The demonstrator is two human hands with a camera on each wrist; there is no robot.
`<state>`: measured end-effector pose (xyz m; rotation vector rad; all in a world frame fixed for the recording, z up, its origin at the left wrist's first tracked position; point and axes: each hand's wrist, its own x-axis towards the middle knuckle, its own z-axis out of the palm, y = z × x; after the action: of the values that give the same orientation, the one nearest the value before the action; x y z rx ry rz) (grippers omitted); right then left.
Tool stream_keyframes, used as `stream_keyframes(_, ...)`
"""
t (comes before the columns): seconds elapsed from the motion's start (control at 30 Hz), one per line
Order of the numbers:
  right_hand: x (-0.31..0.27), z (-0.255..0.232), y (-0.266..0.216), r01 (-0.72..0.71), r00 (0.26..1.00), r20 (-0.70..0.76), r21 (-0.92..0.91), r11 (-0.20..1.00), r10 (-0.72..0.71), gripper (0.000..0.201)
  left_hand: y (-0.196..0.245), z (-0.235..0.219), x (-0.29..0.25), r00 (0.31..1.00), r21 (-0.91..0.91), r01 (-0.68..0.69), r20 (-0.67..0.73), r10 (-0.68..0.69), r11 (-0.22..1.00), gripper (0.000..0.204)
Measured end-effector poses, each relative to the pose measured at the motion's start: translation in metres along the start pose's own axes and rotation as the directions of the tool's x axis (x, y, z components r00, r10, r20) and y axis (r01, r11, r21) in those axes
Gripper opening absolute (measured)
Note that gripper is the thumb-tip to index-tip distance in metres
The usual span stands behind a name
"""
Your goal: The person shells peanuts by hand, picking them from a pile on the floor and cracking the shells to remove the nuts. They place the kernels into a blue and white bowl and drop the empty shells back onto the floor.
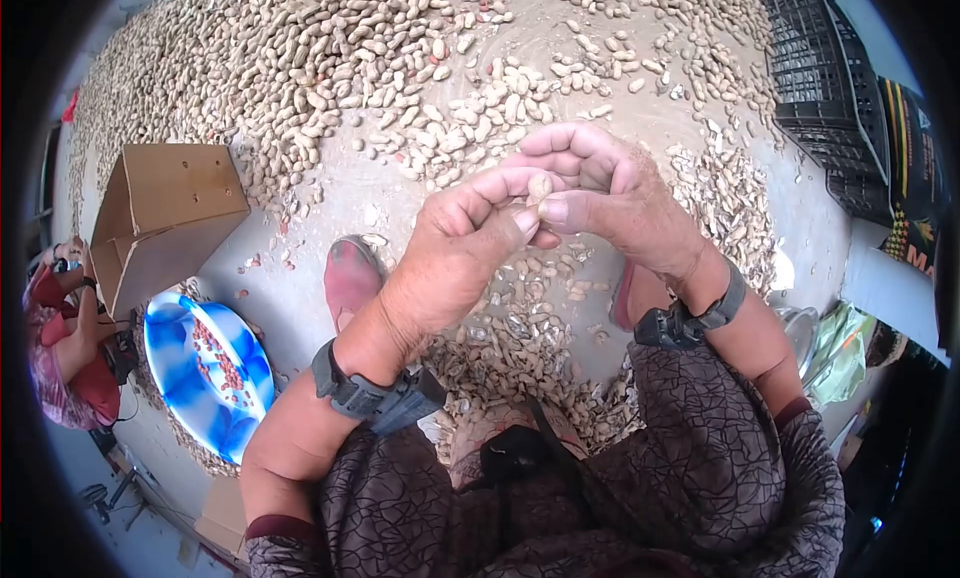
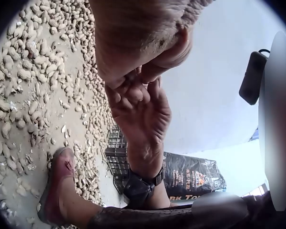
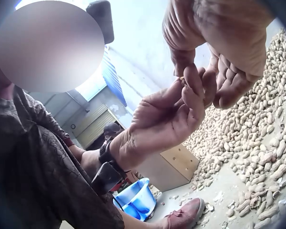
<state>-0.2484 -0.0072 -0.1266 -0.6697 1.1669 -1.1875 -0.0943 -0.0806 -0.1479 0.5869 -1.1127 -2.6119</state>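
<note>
In the head view a pale peanut (image 1: 540,187) is pinched between both hands at the centre. The left hand (image 1: 462,236) grips it from the left with thumb and curled fingers; the right hand (image 1: 618,200) holds it from the right, thumb tip against it. Both wrist views show the fingertips meeting, the left hand (image 2: 140,40) above the right hand (image 2: 142,117) in the left wrist view; the fingers largely hide the peanut there. Beneath the hands, shells and peanuts (image 1: 530,343) lie between the feet.
A large peanut heap (image 1: 300,58) spreads across the far floor. On the left stand a cardboard box (image 1: 190,193) and a blue-white basin (image 1: 180,378) with red kernels (image 1: 222,363); another person (image 1: 75,348) is beyond. Black crates (image 1: 825,88) and a green bag (image 1: 842,353) are at right.
</note>
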Motion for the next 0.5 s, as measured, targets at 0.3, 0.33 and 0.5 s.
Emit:
stream_keyframes(0.3,0.001,0.001,0.003,-0.034,0.984,0.173,-0.007,0.999,0.035,0.031,-0.001,0.007,0.000,0.990,0.362,-0.130,-0.003,0.141,0.923,0.032)
stream_keyframes(0.33,0.001,0.000,0.004,-0.035,0.984,0.172,-0.008,0.999,0.035,0.031,0.000,0.009,-0.001,0.993,0.389,-0.111,0.001,0.120,0.914,0.031)
stream_keyframes(0.5,-0.001,-0.004,0.009,-0.155,0.980,0.136,0.037,0.987,0.149,0.038,0.003,0.015,-0.007,0.999,0.271,-0.029,0.042,0.018,0.962,0.028)
